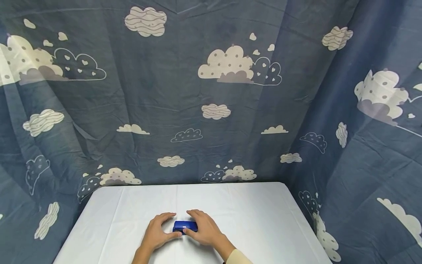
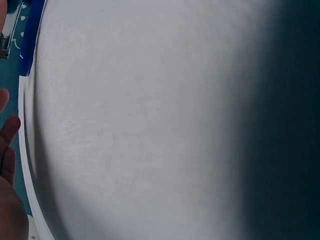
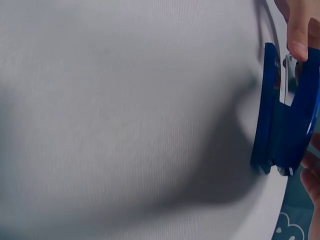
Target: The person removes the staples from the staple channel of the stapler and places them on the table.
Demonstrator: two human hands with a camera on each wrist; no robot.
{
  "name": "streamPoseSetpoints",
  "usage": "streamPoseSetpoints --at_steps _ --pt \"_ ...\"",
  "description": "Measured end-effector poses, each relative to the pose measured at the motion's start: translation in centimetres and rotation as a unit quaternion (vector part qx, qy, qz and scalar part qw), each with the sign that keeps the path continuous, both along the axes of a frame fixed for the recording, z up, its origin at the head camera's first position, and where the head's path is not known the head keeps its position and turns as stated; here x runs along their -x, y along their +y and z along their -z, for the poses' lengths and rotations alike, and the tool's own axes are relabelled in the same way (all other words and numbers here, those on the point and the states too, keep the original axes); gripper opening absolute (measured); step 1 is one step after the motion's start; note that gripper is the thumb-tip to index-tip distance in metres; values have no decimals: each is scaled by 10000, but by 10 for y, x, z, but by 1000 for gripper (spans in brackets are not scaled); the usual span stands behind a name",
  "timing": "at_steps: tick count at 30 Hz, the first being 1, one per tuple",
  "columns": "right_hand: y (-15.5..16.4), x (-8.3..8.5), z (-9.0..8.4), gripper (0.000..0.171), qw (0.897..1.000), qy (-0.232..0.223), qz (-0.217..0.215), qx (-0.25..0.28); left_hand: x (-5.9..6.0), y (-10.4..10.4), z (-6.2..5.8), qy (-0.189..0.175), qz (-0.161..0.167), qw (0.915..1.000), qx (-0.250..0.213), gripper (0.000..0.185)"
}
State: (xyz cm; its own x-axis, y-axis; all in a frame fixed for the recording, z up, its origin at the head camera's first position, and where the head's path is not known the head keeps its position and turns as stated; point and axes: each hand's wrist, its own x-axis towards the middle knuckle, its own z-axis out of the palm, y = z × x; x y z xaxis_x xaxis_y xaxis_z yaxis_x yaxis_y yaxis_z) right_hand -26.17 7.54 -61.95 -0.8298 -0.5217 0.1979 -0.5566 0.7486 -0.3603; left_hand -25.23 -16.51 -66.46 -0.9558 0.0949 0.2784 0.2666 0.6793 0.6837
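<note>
White counter [image 1: 250, 220] under cloud curtain [image 1: 211, 91]. Blue stapler [image 1: 185, 226] at 6 o'clock, gripped by left hand [image 1: 159, 231] and right hand [image 1: 204, 229], fingers curled round, likely steadying it.

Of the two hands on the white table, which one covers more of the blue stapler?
The right hand: its fingers curl over the top of the blue stapler. The left hand only meets the stapler's left end.
</note>
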Motion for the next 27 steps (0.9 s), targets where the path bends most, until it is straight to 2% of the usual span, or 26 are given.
streamPoseSetpoints --at_steps 7,13,19,24,27 --pt "-7 -2 8 53 9993 212 -311 -49 -2 3 1 -407 74 9989 -234 67" --pt "-11 -6 10 44 9992 205 -323 -136 -3 3 2 -408 98 9990 -162 49" --pt "-16 -5 8 41 9991 323 -268 -57 -3 2 2 -373 95 9985 -389 46" --pt "-18 -3 6 40 9981 551 -276 -11 -1 3 3 -292 326 9976 -529 43" --pt "-19 -2 5 39 9982 537 -279 -44 -1 3 3 -258 494 9970 -541 41"
